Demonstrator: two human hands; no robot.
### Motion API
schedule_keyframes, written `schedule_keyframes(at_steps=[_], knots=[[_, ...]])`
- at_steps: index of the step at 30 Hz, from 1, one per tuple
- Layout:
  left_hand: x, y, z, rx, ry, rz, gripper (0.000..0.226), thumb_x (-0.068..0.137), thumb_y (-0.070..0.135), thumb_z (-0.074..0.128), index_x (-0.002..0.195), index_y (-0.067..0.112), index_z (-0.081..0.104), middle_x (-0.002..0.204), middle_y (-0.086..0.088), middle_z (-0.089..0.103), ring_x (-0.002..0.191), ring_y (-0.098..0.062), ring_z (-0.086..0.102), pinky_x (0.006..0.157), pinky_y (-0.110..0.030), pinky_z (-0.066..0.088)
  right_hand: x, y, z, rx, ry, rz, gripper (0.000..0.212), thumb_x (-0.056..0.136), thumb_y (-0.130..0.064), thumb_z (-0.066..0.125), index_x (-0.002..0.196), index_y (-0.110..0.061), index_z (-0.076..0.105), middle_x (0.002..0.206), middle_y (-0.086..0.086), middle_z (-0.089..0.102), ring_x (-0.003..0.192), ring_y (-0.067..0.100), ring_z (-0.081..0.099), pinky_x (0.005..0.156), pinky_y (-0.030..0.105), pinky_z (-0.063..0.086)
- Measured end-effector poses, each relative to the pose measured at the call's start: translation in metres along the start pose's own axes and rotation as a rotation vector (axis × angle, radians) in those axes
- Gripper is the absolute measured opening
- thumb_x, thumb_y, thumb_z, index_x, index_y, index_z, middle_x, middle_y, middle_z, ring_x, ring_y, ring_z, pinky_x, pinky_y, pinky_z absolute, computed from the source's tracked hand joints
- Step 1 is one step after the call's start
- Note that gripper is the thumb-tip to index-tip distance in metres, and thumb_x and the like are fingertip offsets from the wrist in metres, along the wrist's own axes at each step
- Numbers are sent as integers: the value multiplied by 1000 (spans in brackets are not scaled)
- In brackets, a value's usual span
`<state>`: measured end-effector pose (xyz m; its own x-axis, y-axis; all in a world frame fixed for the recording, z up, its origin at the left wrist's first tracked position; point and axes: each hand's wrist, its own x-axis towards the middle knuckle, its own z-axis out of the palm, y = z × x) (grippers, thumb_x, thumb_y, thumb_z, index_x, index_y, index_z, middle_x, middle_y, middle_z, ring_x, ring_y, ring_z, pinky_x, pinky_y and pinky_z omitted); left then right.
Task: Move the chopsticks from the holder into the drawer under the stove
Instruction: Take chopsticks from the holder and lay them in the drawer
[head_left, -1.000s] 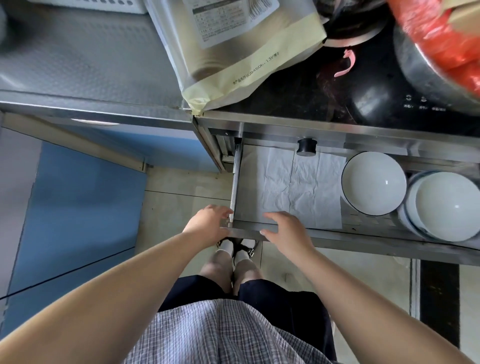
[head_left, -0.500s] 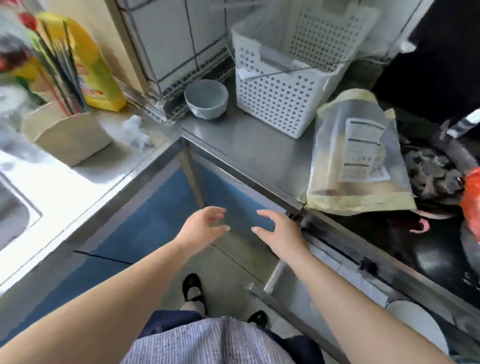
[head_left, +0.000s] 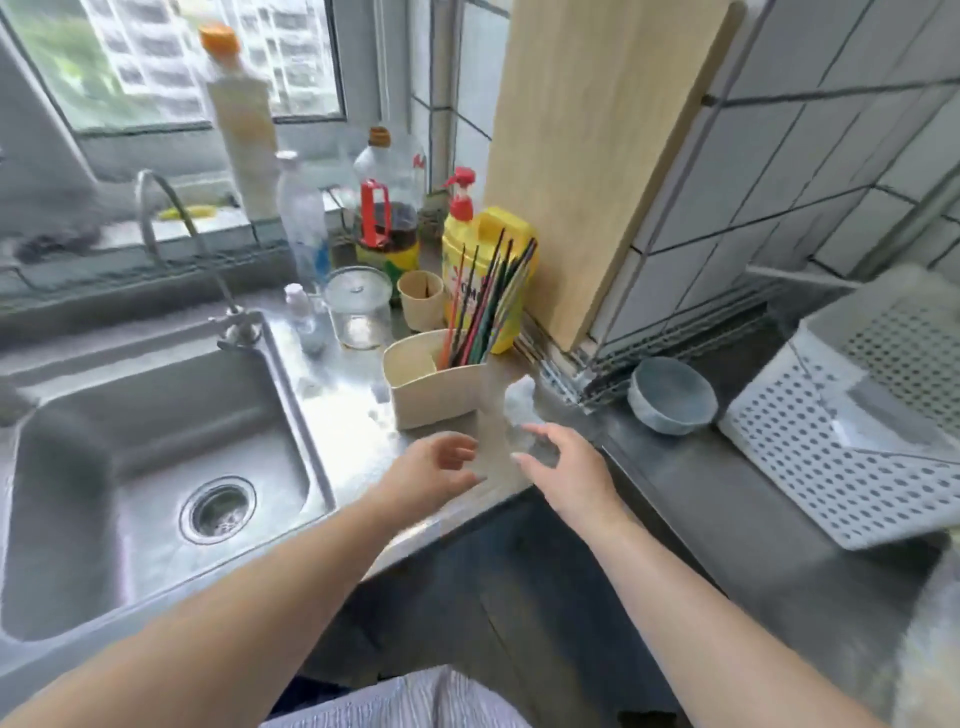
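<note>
One cream holder (head_left: 436, 387) stands on the steel counter (head_left: 358, 415) just right of the single sink (head_left: 156, 467), with a bundle of coloured chopsticks (head_left: 485, 306) upright in its right compartment, too many and too close together to count. Both hands are empty with fingers loosely spread, the left hand (head_left: 428, 470) and right hand (head_left: 563, 470) near the holder but not touching it. Behind stand four bottles, one yellow jug (head_left: 498, 249) whose red lettering is unreadable, one glass jar (head_left: 358, 306), one paper cup (head_left: 421, 299); one grey bowl (head_left: 671, 395) and one white basket (head_left: 852, 431) sit rightward.
</note>
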<state>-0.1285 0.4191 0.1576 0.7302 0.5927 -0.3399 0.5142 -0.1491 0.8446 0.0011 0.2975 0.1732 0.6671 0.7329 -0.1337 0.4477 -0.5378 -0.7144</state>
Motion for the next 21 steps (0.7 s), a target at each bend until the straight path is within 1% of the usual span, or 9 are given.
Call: schedule_keyframes(at_steps=[4, 8, 11, 12, 15, 17, 18, 20, 21], knots=[[18, 9, -26, -74, 61, 14, 35, 79, 20, 72, 112, 16, 63, 109, -2, 68, 98, -14, 64, 85, -25, 53, 30, -21, 14, 35, 18, 13, 39, 83, -32, 66, 120, -24, 59, 128, 1, 58, 118, 16, 53, 98, 30, 41], [39, 32, -36, -117, 98, 56, 39, 80, 22, 72, 117, 15, 61, 109, -2, 66, 97, -13, 62, 77, -19, 49, 60, -33, 14, 81, 5, 44, 57, 84, -35, 64, 136, -24, 44, 139, 1, 49, 126, 16, 47, 100, 33, 41], [62, 54, -44, -111, 184, 134, 45, 80, 20, 71, 123, 14, 59, 115, -2, 66, 102, -13, 62, 88, -23, 51, 88, -43, 6, 174, -8, 68, 71, 83, -34, 65, 144, -21, 31, 147, 1, 40, 132, 17, 42, 104, 37, 40], [70, 60, -46, -90, 217, 153, 48, 80, 19, 71, 126, 15, 57, 117, 0, 65, 105, -13, 61, 93, -24, 48, 98, -47, 2, 230, -9, 73, 73, 84, -31, 65, 145, -20, 28, 148, 2, 39, 133, 17, 41, 106, 38, 39], [91, 77, -49, -14, 243, 185, 58, 82, 18, 68, 137, 15, 47, 125, 0, 61, 116, -12, 56, 96, -23, 43, 122, -56, -9, 438, -25, 109, 73, 86, -24, 64, 147, -15, 24, 149, 4, 38, 136, 18, 38, 107, 37, 36], [105, 84, -47, 49, 234, 208, 59, 83, 15, 65, 139, 15, 44, 131, -4, 58, 121, -15, 54, 96, -22, 41, 137, -58, -10, 484, -49, 117, 70, 85, -25, 65, 145, -20, 29, 146, 2, 41, 135, 18, 39, 108, 37, 37], [110, 87, -45, 73, 232, 218, 58, 84, 12, 63, 138, 14, 44, 132, -5, 58, 121, -16, 54, 94, -20, 40, 144, -59, -9, 475, -59, 105, 64, 84, -27, 65, 141, -24, 36, 143, 1, 46, 133, 18, 42, 107, 38, 38], [120, 89, -40, 109, 238, 226, 56, 82, 6, 59, 136, 13, 47, 131, -5, 59, 121, -18, 54, 91, -17, 39, 157, -58, -3, 482, -80, 82, 45, 81, -26, 66, 123, -31, 51, 131, 0, 58, 124, 18, 52, 102, 40, 45], [123, 89, -38, 134, 246, 232, 57, 80, 5, 58, 136, 13, 48, 132, -5, 59, 123, -18, 53, 94, -18, 39, 161, -58, -1, 502, -79, 77, 37, 82, -23, 66, 115, -32, 55, 124, 1, 63, 118, 17, 56, 97, 37, 48]])
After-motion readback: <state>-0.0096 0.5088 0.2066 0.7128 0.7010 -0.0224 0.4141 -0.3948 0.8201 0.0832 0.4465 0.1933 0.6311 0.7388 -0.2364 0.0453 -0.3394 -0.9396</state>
